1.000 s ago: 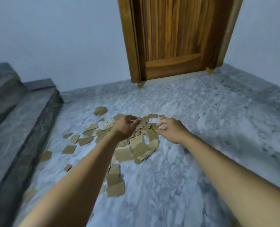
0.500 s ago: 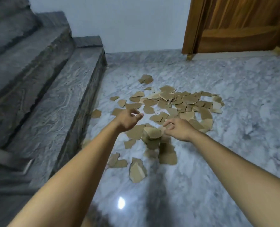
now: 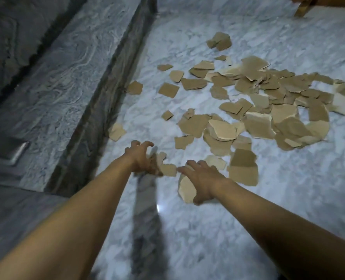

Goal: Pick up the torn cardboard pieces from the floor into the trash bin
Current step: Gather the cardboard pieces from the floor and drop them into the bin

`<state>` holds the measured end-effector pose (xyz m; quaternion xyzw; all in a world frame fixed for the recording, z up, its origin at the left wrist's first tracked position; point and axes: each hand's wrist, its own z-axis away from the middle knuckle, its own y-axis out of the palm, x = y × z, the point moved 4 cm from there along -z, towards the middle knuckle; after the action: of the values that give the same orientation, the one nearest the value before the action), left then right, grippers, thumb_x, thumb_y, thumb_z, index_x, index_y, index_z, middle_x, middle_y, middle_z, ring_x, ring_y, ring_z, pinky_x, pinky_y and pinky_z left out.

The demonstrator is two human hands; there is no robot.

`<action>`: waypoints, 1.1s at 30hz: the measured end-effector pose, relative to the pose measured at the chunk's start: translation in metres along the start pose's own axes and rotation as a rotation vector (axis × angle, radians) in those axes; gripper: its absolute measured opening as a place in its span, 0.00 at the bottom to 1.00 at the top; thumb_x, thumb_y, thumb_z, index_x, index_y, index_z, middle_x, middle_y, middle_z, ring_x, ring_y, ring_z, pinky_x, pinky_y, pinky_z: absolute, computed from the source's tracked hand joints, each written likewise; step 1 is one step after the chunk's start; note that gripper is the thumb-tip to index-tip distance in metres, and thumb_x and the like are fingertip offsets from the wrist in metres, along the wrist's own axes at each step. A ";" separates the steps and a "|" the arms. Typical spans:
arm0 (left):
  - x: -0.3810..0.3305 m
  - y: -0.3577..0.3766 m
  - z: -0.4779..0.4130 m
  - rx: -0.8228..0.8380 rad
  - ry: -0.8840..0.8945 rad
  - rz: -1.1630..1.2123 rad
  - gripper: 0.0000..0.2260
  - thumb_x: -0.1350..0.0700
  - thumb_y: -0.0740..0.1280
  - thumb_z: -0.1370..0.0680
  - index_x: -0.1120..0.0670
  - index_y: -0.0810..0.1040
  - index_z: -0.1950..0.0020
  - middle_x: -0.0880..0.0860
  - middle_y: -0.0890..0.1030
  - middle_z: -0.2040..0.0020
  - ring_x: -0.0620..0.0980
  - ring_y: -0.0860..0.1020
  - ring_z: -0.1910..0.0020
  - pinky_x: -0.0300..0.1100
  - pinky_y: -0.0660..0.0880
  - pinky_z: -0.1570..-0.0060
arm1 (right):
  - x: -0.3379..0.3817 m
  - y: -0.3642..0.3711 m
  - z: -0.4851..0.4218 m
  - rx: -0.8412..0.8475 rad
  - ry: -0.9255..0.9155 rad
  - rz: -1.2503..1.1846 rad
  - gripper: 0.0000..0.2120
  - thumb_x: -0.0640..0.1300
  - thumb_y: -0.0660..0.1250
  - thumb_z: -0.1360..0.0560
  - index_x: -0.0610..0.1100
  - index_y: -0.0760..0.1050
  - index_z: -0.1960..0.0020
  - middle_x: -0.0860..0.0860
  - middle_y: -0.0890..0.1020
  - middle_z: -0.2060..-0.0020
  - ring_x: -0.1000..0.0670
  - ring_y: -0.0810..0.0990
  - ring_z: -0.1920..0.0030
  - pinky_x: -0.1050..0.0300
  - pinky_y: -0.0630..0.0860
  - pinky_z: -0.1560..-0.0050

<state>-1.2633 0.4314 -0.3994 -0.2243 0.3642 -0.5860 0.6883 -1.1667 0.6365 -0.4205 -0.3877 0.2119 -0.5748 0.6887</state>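
Head view, looking down over both forearms. The fingers of the left hand are spread and bent like a claw over a small torn piece. Blur hides whether they have closed on it. The fingers of the right hand lie close together and nearly straight across a pale piece, with the thumb at its near edge. They cover the piece rather than pinch it. The two hands are close together and their fingertips almost meet.

Just right of the right hand lies a large brown piece. Beyond both hands the main scatter of cardboard pieces spreads across the marble floor, thickly overlapped toward the right edge of the floor in view. It thins to single scraps near the floor's left edge, where a dark stone step rises. A stray piece lies just beside the foot of that step. The base of a wooden door frame shows at the far right corner. No trash bin is in view.

Handling, as a judgement: the pieces look light, thin and fairly stiff, and they lie flat on a polished floor that is probably slippery. A flat piece offers little to grasp from above. Sliding it against a neighbour, or lifting a raised torn edge with a fingertip, should give a hold. Overlapped pieces could be raked together and taken as a stack between thumb and fingers. Loose handfuls may shed scraps on the way to the bin.
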 end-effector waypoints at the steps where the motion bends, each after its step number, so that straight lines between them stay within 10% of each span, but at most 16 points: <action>1: 0.004 0.009 -0.005 -0.007 -0.021 0.045 0.51 0.40 0.83 0.43 0.40 0.60 0.25 0.55 0.56 0.25 0.63 0.63 0.29 0.55 0.71 0.34 | 0.000 0.005 -0.008 -0.020 -0.011 0.035 0.57 0.55 0.81 0.37 0.58 0.47 0.20 0.50 0.52 0.22 0.38 0.55 0.24 0.40 0.67 0.33; 15: 0.005 0.064 -0.019 -0.266 -0.018 0.265 0.13 0.51 0.76 0.30 0.47 0.71 0.59 0.50 0.77 0.56 0.54 0.78 0.51 0.42 0.71 0.57 | -0.008 0.006 -0.038 -0.016 0.060 -0.121 0.28 0.58 0.83 0.41 0.51 0.68 0.54 0.50 0.76 0.55 0.44 0.81 0.50 0.56 0.66 0.63; 21: 0.013 0.055 -0.018 -0.167 -0.073 0.286 0.24 0.37 0.67 0.25 0.56 0.70 0.44 0.56 0.76 0.48 0.54 0.75 0.52 0.41 0.67 0.64 | -0.033 0.023 -0.025 -0.041 0.150 -0.346 0.26 0.60 0.82 0.43 0.51 0.66 0.66 0.52 0.76 0.60 0.46 0.78 0.57 0.57 0.68 0.67; 27: 0.031 0.007 -0.001 0.008 -0.142 0.538 0.24 0.42 0.67 0.33 0.60 0.72 0.46 0.61 0.77 0.50 0.57 0.80 0.55 0.56 0.82 0.58 | -0.089 -0.001 -0.002 -0.136 0.261 -0.527 0.25 0.64 0.81 0.47 0.50 0.74 0.63 0.53 0.82 0.61 0.48 0.82 0.56 0.52 0.78 0.60; 33: -0.010 0.020 0.012 0.179 -0.005 0.511 0.10 0.60 0.78 0.29 0.59 0.80 0.53 0.56 0.82 0.59 0.53 0.83 0.63 0.42 0.81 0.66 | -0.141 -0.027 0.023 -0.311 0.434 -0.648 0.36 0.64 0.82 0.45 0.49 0.82 0.41 0.49 0.84 0.45 0.45 0.81 0.46 0.50 0.80 0.49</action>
<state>-1.2416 0.4441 -0.4047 -0.0646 0.3540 -0.4227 0.8318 -1.2015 0.7768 -0.4072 -0.4039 0.3033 -0.7912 0.3447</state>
